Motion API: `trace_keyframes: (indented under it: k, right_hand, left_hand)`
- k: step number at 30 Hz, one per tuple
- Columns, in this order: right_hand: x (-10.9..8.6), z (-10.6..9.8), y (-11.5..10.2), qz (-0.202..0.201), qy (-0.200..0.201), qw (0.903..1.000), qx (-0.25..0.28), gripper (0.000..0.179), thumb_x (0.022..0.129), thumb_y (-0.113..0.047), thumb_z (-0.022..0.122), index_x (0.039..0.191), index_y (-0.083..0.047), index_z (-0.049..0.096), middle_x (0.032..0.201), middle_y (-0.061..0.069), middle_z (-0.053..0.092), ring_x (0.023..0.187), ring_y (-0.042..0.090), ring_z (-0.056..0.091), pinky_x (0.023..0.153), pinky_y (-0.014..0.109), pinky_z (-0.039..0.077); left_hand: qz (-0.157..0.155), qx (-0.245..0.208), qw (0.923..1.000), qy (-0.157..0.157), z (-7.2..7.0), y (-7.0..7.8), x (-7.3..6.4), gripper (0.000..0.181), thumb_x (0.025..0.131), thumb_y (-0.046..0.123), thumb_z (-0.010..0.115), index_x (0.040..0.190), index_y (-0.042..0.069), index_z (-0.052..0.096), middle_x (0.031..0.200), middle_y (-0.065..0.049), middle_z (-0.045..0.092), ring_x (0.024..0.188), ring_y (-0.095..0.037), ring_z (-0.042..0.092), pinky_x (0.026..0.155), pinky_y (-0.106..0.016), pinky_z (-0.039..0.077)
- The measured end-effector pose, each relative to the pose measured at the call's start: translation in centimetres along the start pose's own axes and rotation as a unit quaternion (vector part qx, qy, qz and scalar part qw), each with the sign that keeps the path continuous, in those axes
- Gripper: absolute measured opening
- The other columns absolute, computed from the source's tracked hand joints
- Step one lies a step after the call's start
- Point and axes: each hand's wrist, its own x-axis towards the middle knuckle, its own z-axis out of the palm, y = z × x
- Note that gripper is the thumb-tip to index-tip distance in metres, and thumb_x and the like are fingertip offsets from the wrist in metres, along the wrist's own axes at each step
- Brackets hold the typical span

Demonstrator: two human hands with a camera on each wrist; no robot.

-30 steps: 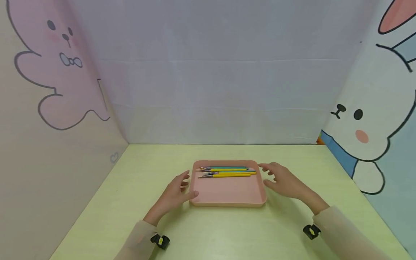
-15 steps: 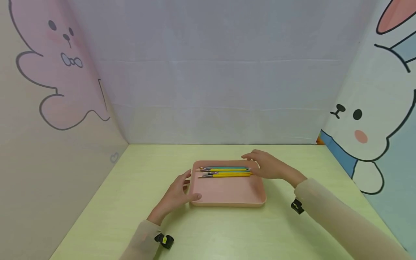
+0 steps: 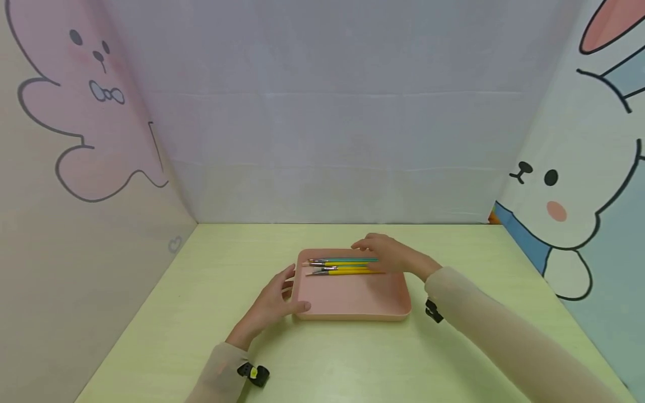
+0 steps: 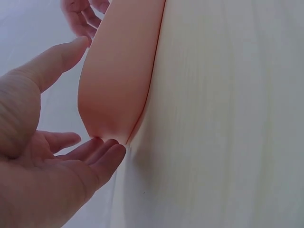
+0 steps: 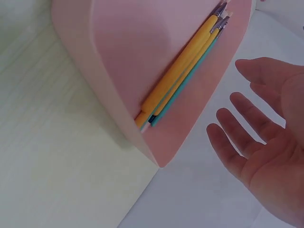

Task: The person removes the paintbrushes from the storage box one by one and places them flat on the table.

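A pink tray (image 3: 353,296) lies on the table with several paintbrushes (image 3: 347,271) along its far side. Their handles are yellow and teal, and their bristle ends point left in the head view. My left hand (image 3: 277,294) is at the tray's left end, thumb over the rim. In the left wrist view its fingertips (image 4: 111,159) touch the tray's outer wall (image 4: 118,71). Over the tray's far right part is my right hand (image 3: 395,254), covering the handle ends. The right wrist view shows its fingers (image 5: 232,137) loosely spread, apart from the paintbrushes (image 5: 183,66) and holding nothing.
The tray rests on a pale yellow-green table (image 3: 227,268). A whitish cloth wall (image 3: 342,140) rises behind it. Side panels bear a pink cartoon animal (image 3: 101,123) on the left and a white rabbit (image 3: 559,184) on the right.
My right hand has moved left from beyond the tray's right edge to over the paintbrush handles. My left hand has shifted slightly, staying at the left end; tray and paintbrushes stay in place.
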Motion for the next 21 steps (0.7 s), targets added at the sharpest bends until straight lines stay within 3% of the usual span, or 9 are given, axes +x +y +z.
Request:
trace_keyframes:
  k: [14,21]
  right_hand:
    - [2.1,1.6,-0.8,0.006,-0.014,0.9997,0.019,0.053,0.096,-0.005,0.074,0.148,-0.004,0.061,0.127,0.014,0.065,0.118,0.033,0.063,0.106,0.050,0.053]
    - [2.7,1.9,-1.0,0.020,-0.019,0.9992,0.029,0.049,0.096,-0.006,0.073,0.145,-0.004,0.064,0.129,0.014,0.065,0.118,0.033,0.063,0.106,0.051,0.052]
  left_hand:
    - [-0.020,-0.037,0.9989,-0.020,-0.2,0.0,-0.3,0.109,0.083,0.025,0.094,0.169,0.015,0.029,0.168,-0.013,0.038,0.145,-0.040,0.049,0.117,-0.057,0.043]
    - [-0.013,-0.054,0.9979,-0.033,-0.2,0.0,-0.4,0.108,0.084,0.021,0.093,0.170,0.014,0.028,0.168,-0.017,0.034,0.146,-0.041,0.048,0.117,-0.058,0.043]
